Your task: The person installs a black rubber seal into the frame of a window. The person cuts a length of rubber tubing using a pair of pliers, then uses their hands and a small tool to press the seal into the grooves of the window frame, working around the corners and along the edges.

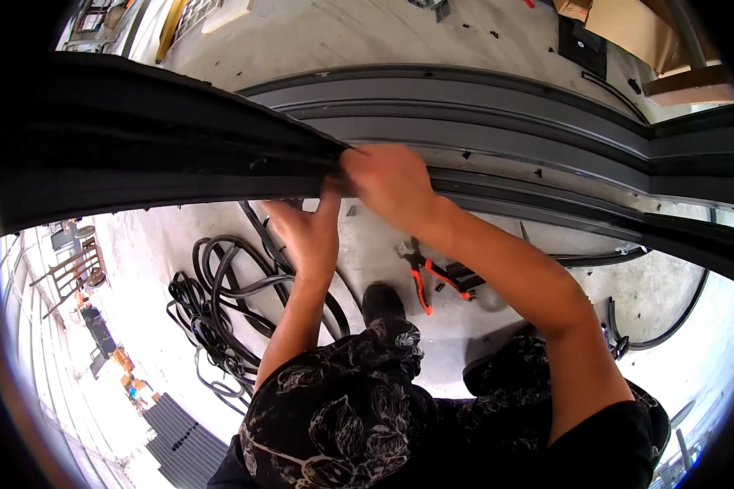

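Observation:
A wide, long black profile (163, 147) runs in from the left and ends between my hands. My left hand (306, 232) grips its lower edge near that end, thumb up against it and fingers partly hidden beneath. At the tip of the profile my right hand (391, 181) is closed, knuckles up. Its fingertips are blurred and covered, so what they pinch does not show. Behind my right hand stretches a dark grey metal frame (497, 134) with long parallel grooves.
Pliers (417, 277) with red-orange handles lie on the concrete floor near my shoe (382, 301). Coiled black rubber strips (228, 285) lie to the left. Cardboard (632, 33) is at the far right, and a grey slatted panel (183, 440) at the lower left.

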`<state>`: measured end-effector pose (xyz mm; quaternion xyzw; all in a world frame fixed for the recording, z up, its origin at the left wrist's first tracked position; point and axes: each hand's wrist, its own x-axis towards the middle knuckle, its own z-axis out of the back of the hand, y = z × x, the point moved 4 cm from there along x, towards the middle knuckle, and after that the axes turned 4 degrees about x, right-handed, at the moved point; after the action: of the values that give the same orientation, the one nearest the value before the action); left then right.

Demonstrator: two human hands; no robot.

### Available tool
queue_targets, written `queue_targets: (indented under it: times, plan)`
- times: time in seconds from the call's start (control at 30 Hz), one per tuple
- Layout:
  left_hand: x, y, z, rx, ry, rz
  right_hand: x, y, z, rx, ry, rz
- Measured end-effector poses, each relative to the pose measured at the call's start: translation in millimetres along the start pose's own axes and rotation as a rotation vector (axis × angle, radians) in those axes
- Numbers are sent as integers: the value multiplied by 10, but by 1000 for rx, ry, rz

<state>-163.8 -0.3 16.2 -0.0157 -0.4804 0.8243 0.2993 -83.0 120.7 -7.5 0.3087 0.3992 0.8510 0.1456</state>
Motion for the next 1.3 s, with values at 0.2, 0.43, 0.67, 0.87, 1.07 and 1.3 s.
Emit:
queue_targets:
  times: [0.2,0.43,0.67,0.87,1.07,1.3]
  plan:
    - [-16,-22,-11,201,-118,-14,48,-31,7,61,50,55]
    - [-52,84,-58,53,-43,36,42,-160,13,220,56,58]
    - [-49,130,-17,47,-36,70,-9,-94,-31,223,-14,-62]
    - [-49,64,20,-7,-17,93,-16,-148,-42,223,-36,-18]
    - [-59,66,-30,39,-60,118,-87,-33,-104,45,-87,-86]
    - [-81,23,11,-54,3,149,-145,37,-75,31,-162,-42]
